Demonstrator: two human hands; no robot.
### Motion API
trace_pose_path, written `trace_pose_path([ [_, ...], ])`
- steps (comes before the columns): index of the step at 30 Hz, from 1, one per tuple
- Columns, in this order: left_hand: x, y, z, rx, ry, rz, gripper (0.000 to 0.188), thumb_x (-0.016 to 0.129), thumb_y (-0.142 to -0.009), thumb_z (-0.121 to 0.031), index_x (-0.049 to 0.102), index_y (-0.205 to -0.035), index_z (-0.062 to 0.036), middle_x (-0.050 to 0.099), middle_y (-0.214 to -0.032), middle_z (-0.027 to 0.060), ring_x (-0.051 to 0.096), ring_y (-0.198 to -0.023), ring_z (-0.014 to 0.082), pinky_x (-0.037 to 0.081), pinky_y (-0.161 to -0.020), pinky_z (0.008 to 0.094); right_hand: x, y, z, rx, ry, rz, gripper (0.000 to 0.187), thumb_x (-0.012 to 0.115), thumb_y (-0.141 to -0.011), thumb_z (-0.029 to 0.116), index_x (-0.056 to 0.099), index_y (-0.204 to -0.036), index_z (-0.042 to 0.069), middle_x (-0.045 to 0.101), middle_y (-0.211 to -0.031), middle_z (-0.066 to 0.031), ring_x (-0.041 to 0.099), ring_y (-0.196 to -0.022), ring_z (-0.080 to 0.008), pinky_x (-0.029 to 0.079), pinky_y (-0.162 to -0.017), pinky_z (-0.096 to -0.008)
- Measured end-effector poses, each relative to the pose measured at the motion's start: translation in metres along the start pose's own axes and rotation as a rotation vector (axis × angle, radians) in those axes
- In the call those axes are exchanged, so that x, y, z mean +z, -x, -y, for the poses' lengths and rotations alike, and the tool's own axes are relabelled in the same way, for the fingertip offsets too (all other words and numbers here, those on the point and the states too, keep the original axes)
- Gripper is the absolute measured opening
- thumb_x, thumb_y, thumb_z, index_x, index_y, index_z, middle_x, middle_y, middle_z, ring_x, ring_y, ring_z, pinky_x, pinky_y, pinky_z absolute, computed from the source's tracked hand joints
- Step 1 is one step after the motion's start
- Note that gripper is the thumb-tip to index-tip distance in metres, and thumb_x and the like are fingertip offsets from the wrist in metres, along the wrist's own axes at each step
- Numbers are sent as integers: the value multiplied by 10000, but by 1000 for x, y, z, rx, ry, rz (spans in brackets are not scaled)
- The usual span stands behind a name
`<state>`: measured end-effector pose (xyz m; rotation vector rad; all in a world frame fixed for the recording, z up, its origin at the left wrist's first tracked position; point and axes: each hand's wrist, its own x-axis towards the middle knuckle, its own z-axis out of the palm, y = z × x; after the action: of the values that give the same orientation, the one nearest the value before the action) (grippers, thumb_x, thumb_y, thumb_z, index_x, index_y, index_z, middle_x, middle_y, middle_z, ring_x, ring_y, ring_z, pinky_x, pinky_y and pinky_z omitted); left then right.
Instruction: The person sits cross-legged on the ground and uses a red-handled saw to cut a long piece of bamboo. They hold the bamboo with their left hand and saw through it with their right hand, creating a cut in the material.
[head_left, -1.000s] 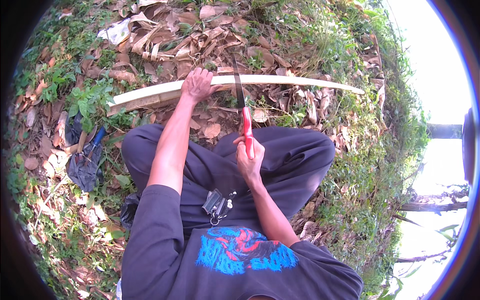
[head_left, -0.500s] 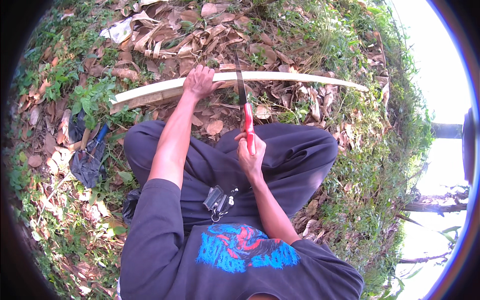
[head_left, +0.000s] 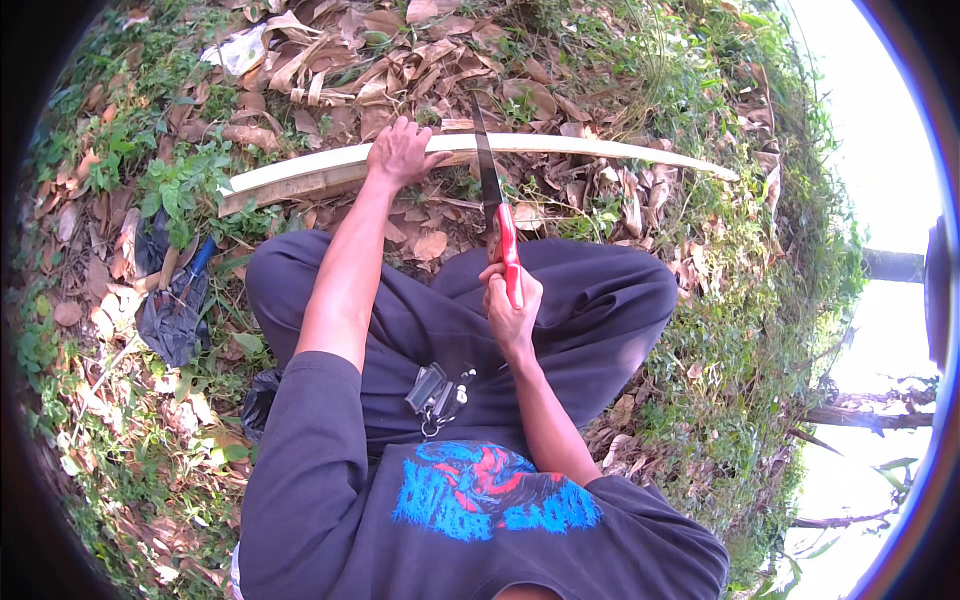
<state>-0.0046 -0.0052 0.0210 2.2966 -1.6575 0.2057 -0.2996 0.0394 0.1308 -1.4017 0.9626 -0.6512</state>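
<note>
A long pale wooden strip [head_left: 570, 147] lies crosswise in front of my crossed legs, bowed by the fisheye view. My left hand [head_left: 400, 154] grips it left of its middle, fingers over the far edge and thumb out to the right. Under its left part shows a browner piece of wood [head_left: 275, 198]. My right hand [head_left: 514, 305] is closed round the red handle of a handsaw [head_left: 507, 240]. The saw's dark blade points away from me and crosses the strip to the right of my left hand. Whether the teeth are in the wood I cannot tell.
Dry leaves [head_left: 375, 75] and green weeds cover the ground. A black plastic bag [head_left: 175, 325] lies at the left with a blue-handled tool [head_left: 203, 255] beside it. A white scrap [head_left: 237, 52] lies at the far left. Keys [head_left: 432, 395] rest on my lap.
The saw and my right hand have shifted slightly toward me and to the right. My left hand keeps its grip on the strip, which has moved a little away from me.
</note>
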Motion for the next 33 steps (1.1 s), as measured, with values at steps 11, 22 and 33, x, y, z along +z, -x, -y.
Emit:
trace_pose_path([
  [11,0,-5,3,-75,46,91,608,534,-870,-683,681,-961,-101,687,-942,118,616,-985,258,514,-826,412,10,6,20,60,-27,8,122,539,-896,15,632,-825,-23,511,-586,29,445,-483,-40,353,-457,-227],
  [22,5,-4,0,-54,37,42,588,529,-877,-676,669,-973,-113,676,-938,83,611,-989,244,523,-843,384,11,-49,18,14,-30,45,124,508,-892,13,608,-823,-13,454,-560,52,394,-442,-29,318,-417,-206],
  [33,8,-2,2,-108,91,5,563,566,-869,-646,661,-1096,-139,632,-1047,93,607,-1047,256,499,-901,424,15,-10,29,31,4,25,105,510,-895,15,591,-855,-38,424,-557,38,331,-416,-26,281,-384,-200],
])
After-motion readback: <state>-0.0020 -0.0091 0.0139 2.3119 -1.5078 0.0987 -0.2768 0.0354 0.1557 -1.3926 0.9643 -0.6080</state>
